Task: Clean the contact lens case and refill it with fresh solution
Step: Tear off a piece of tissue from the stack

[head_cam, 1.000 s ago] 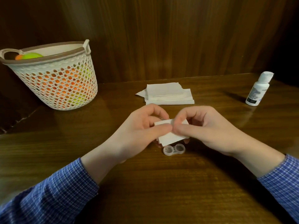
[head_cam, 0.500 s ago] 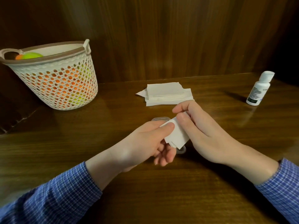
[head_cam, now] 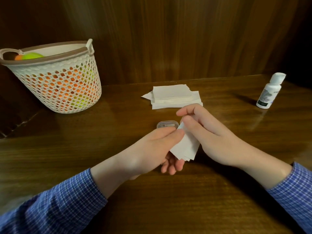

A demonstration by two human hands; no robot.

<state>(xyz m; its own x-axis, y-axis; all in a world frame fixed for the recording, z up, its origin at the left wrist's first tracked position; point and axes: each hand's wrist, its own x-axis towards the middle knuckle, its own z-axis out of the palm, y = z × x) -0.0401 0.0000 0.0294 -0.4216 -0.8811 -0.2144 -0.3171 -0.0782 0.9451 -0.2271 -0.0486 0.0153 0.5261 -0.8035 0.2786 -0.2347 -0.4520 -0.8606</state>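
Both hands, left [head_cam: 152,147] and right [head_cam: 209,132], pinch a folded tissue [head_cam: 184,147] above the wooden table [head_cam: 168,200].

I sit at home, it seems: a dark wooden counter [head_cam: 67,149] against wood-panelled wall [head_cam: 168,39], with a plastic laundry-style basket [head_cam: 57,85] of coloured balls beside me.

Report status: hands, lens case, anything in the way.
Left hand and right hand both pinch a folded tissue. Clear lens case piece on table beyond the fingers, untouched. Solution bottle far right, upright. Nothing in the way.
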